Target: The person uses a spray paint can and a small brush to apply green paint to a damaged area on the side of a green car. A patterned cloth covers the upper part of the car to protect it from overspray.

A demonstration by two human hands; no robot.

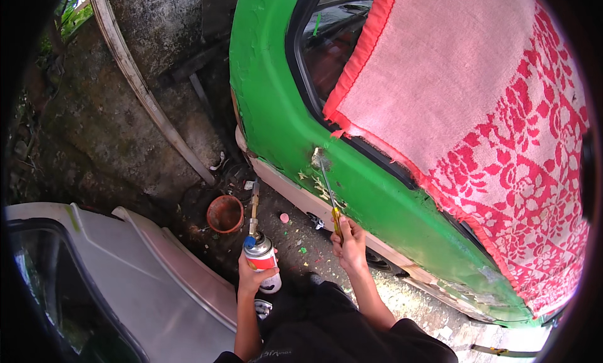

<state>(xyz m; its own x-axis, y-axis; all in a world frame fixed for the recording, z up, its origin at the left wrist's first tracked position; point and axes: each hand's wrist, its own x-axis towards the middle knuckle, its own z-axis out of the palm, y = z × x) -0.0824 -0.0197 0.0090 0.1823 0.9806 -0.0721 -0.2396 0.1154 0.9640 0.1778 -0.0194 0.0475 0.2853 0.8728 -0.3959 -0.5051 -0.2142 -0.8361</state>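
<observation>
My left hand [252, 276] is wrapped round the canister of a gas torch [261, 255], a white and red can with a blue knob and a brass nozzle pointing away from me. No flame can be made out. In my right hand [352, 248] is a long, thin-shafted screwdriver [328, 186] with a yellow handle. Its tip reaches a scraped, darkened patch [320, 157] on the green car body [276, 105], just below the window; firm contact is hard to tell. Pale curls of peeled paint [322, 186] cling below that patch.
A red and pink patterned towel [452, 80] drapes over the green car. On the left stands a silver-grey car [151, 281]. A terracotta pot [225, 213] and paint flakes lie on the ground between them. A curved pale strip [135, 67] leans against the concrete wall [169, 23].
</observation>
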